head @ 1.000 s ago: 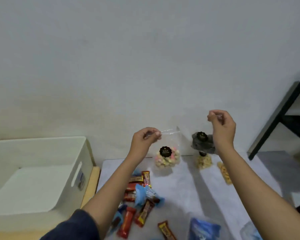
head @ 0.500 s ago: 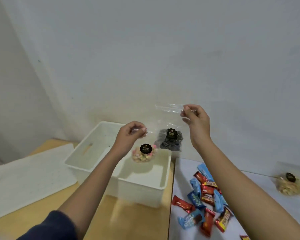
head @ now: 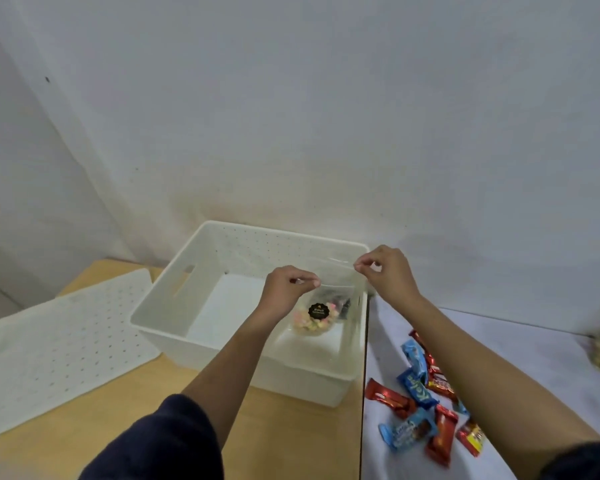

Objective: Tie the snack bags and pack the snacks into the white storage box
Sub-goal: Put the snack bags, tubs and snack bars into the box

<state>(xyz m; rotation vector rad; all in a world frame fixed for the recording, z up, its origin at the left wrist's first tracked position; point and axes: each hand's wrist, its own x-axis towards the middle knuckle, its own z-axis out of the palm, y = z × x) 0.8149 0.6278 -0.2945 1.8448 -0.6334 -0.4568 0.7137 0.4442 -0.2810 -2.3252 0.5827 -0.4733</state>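
Wooden surface (head: 291,427), white storage box (head: 168,341): left hand (head: 288,285) and right hand (head: 387,271), grips pinched on top film, suspend light, limp, slippery snack bags (head: 314,322) sagging below the grip.

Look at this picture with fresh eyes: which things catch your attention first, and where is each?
The two hands stand out: the left hand pinches the top of a clear bag of pastel snacks, the right hand a second clear bag, both hanging inside the right end of the white storage box. Next come the bright red and blue candy bars, scattered on the white cloth right of the box.
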